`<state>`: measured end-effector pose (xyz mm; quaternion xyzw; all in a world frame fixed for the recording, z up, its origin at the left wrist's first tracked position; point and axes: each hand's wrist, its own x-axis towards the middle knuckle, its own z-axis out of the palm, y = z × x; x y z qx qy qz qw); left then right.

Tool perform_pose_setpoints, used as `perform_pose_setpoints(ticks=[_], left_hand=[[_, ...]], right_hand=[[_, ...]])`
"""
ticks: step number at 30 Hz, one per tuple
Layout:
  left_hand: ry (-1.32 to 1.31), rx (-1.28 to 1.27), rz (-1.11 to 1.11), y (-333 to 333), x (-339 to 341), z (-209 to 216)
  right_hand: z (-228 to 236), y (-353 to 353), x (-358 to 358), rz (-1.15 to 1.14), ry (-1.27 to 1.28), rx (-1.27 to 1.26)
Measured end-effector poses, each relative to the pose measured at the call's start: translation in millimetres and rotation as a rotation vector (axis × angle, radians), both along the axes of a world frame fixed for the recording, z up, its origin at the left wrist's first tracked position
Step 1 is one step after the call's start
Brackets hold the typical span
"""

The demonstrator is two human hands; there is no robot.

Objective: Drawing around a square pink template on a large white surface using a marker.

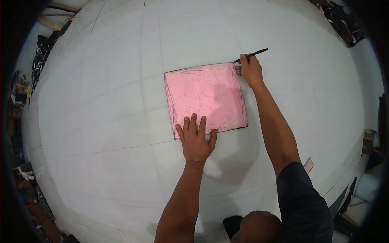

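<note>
A square pink sheet (219, 95) with dark scribbles and pen lines along its edges lies flat on the large white work surface (101, 174). My left hand (196, 141) presses on its near edge, fingers spread over the pink and thumb by the border. At the sheet's far right corner, my right hand (251, 72) grips a black pen (257, 52). The pen's tip points left and down to that corner, while its other end sticks out to the upper right. Whether the tip touches the surface is too small to tell.
Long thin lines run across the white surface, some meeting the sheet's corners. A small pinkish card (308, 165) lies beside my right upper arm. Dark piled material (338, 20) sits at the far right, and more clutter (50, 52) lines the left edge.
</note>
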<state>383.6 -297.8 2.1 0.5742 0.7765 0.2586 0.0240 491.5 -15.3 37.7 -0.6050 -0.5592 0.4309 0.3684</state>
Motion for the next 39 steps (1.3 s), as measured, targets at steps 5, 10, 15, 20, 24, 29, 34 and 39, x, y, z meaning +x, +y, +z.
perform_pose_setpoints(ticks=[5,10,15,20,24,29,34,39], left_hand=[[-0.002,0.029,-0.009,0,1,-2],[0.004,-0.019,0.002,0,0,2],[0.011,-0.004,-0.004,0,0,2],[0.003,-0.006,-0.018,5,3,2],[0.013,0.005,-0.004,-1,-4,0],[0.013,0.024,-0.026,4,2,2],[0.012,0.007,-0.017,1,-2,1],[0.039,0.016,-0.019,3,1,2]], right_hand=[[-3,-1,4,0.083,-0.237,0.164],[12,-24,-23,0.195,-0.643,0.456],[10,-51,-89,0.488,-0.67,0.512],[-5,-77,-147,0.598,-0.457,0.665],[9,-71,-129,0.51,-0.218,0.313],[5,-20,-7,0.224,-0.236,0.41],[21,-23,17,0.222,-0.304,0.255],[6,-16,19,0.206,-0.338,0.342]])
